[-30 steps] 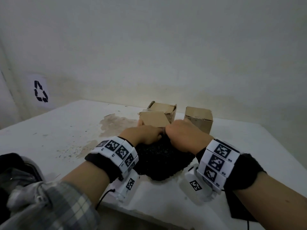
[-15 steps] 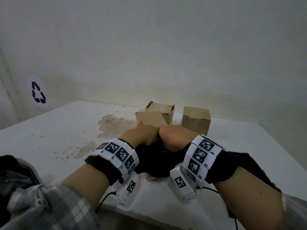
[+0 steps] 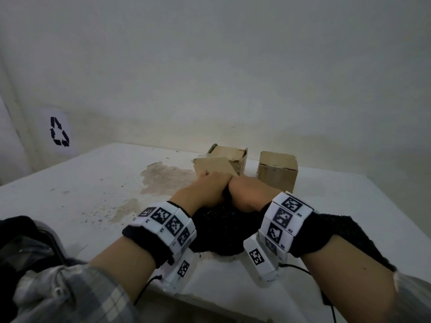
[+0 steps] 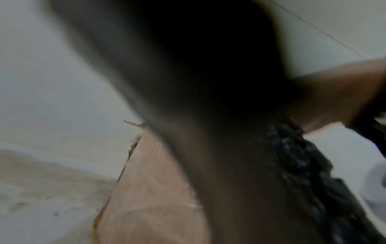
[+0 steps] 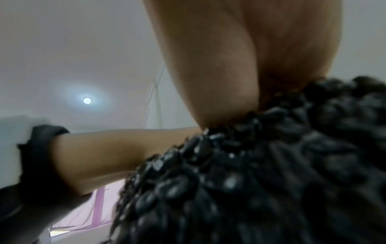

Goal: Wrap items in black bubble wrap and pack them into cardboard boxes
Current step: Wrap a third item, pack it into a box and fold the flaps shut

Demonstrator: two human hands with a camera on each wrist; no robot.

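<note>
Since a second ago, your right hand [image 3: 247, 193] has swung in from the right to press knuckle to knuckle against your left hand [image 3: 207, 188], and the black bubble wrap [image 3: 224, 231] has bunched up taller under them. Both hands are curled tight on the gathered top of the wrap, which sits on the white counter [image 3: 81, 192] directly beneath your fists, just in front of the open cardboard box [image 3: 229, 156] and the closed cardboard box [image 3: 277, 170].

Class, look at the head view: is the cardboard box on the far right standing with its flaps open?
No. The right cardboard box has its top closed flat, while the left cardboard box beside it stands open.
</note>
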